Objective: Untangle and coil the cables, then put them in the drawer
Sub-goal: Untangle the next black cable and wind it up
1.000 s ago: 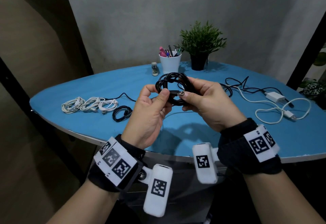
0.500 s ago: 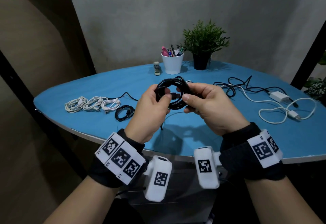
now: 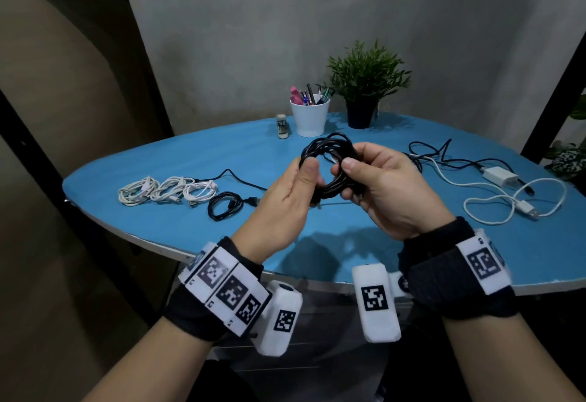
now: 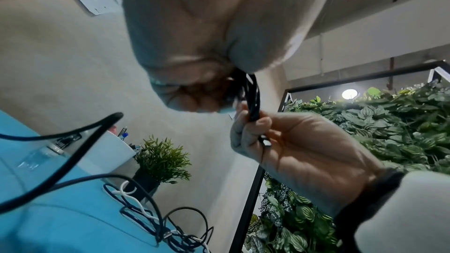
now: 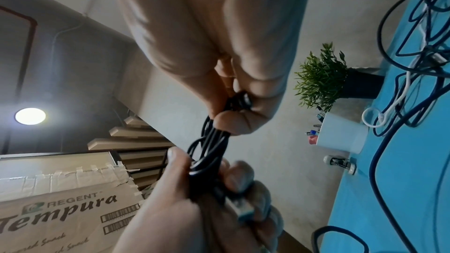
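Both hands gripped a coiled black cable (image 3: 329, 165) above the blue desk (image 3: 196, 160): the left hand (image 3: 285, 202) pinched one side of the loops between thumb and fingers while the right hand (image 3: 380, 186) curled around the other. The coiling step appeared nearly done, with a plug end poking out below the left fingers; tucking that end in looked the likely next move. On the desk to the left lay three coiled white cables (image 3: 166, 191) and a small black coil (image 3: 225, 208); to the right, a tangle of black and white cables (image 3: 459, 179) with a white charger (image 3: 499, 177) awaited sorting. No drawer was visible.
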Available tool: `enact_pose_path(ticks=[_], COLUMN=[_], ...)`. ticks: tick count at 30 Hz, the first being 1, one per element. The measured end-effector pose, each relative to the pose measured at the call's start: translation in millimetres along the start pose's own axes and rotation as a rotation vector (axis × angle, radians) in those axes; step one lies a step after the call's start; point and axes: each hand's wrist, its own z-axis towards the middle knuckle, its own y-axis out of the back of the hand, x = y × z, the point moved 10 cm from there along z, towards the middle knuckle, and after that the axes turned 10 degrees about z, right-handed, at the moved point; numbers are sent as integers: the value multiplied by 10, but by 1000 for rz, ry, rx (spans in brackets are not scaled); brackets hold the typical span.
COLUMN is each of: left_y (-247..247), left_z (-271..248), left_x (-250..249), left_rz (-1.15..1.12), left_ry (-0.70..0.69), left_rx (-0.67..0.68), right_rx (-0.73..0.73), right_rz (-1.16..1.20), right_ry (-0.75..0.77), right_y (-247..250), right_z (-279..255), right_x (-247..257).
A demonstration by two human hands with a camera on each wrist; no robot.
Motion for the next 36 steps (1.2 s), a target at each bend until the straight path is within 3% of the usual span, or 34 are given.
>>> enact_pose_path(ticks=[5, 9, 12, 16, 21, 25, 31, 36], left_y=[136, 231, 307, 381, 426, 444, 309, 255], left_z=[66, 84, 98, 99, 65, 58, 47, 62], left_x=[171, 278, 295, 279, 137, 159, 44, 82], left_rz=[67, -219, -329, -266, 47, 73, 236, 440], left_ry=[137, 179, 195, 187, 102, 110, 28, 47], left_rx=[-132, -243, -349, -404, -409, -409, -245, -166], right_rx=[80, 198, 154, 60, -29, -16, -158, -145], right_rz=[-98, -154, -140, -201, -182, -228, -232, -59], right_ry=[42, 32, -6, -18, 35, 14, 82, 28], right_y=[-122, -215, -182, -99, 25, 27, 267, 256], right_z=[-27, -71, -70, -47, -1, -10, 38, 1], right_x=[0, -16, -72, -108, -63, -51, 201, 162])
